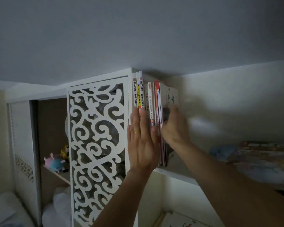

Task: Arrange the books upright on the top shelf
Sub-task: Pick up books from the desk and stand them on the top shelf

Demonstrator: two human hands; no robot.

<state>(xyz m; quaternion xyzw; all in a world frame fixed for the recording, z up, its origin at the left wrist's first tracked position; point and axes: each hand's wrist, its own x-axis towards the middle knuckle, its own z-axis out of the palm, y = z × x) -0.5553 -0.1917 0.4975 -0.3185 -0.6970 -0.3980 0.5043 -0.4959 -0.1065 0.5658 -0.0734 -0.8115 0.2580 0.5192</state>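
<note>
Several books [138,90] stand upright at the left end of the top shelf [175,175], spines facing me. My left hand [142,140] lies flat, fingers straight, against the lower spines of the leftmost books. The rightmost book [170,97] has a pale cover with dark brush characters. My right hand [175,126], blurred, grips this book's cover side with curled fingers, holding it against the row. Red and white thin books [156,104] stand between the two hands.
A white carved openwork panel [97,141] bounds the shelf on the left. Behind it, plush toys [57,162] sit in a darker compartment. Flat-lying books or papers [262,159] rest farther right on the same shelf. The ceiling is close above the books.
</note>
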